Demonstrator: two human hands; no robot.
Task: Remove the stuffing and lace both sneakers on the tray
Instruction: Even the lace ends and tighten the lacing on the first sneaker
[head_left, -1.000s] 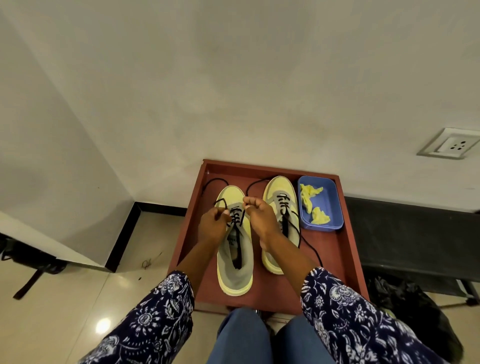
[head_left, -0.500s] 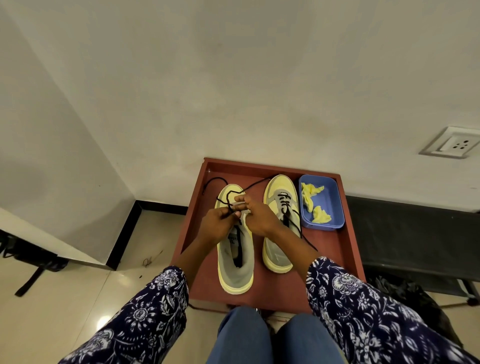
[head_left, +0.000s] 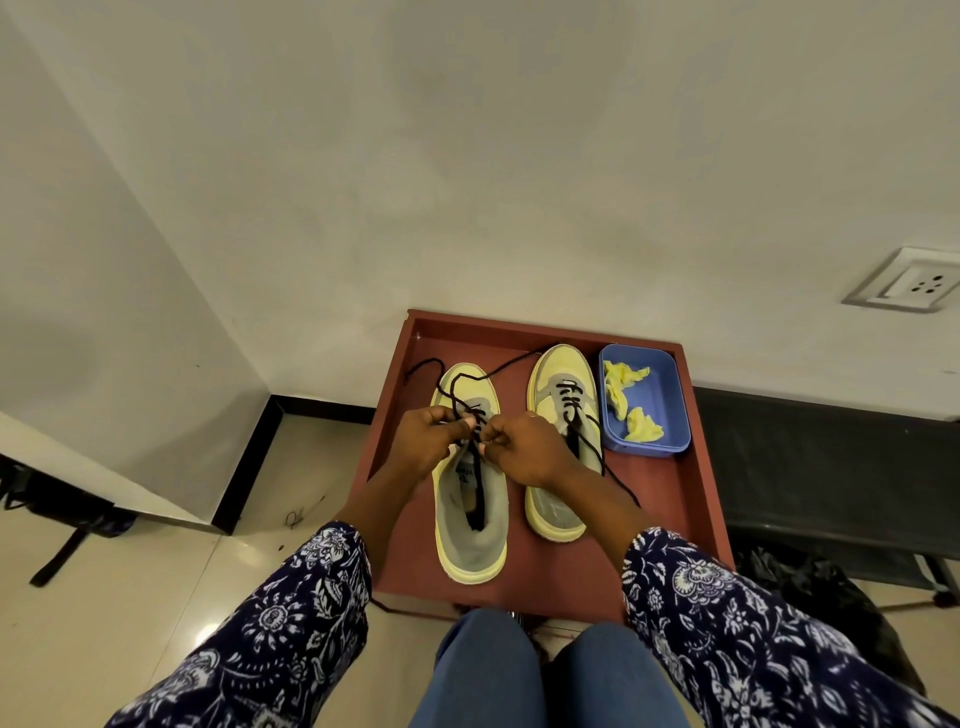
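Sneakers are sitting side by side on the red-brown tray (head_left: 675, 519), toes pointing toward the tray's far wall. The left sneaker (head_left: 470, 519), yellow-soled with a grey upper, is lying nearer the tray's left wall, and the right sneaker (head_left: 558, 395) is lying just beside it toward the tray's middle, already carrying black lacing across its tongue. Both hands are meeting over the left sneaker's eyelet area. The left hand (head_left: 423, 444) is curling its fingers and pinching the black lace (head_left: 457, 387), which is looping up over the toe and trailing out toward the tray's far left corner. The right hand (head_left: 530, 449) is also curling, its fingertips pinching the same lace right next to the left hand's thumb; the two hands are nearly touching. A further length of lace is hanging down into the left sneaker's opening. Loose lace ends from the right sneaker are trailing across the tray floor toward its right wall. In the tray's far right corner a blue bin (head_left: 662, 395) is holding crumpled yellow stuffing paper (head_left: 631, 400). Patterned navy sleeves (head_left: 727, 613) are covering both forearms at the tray's near edge.
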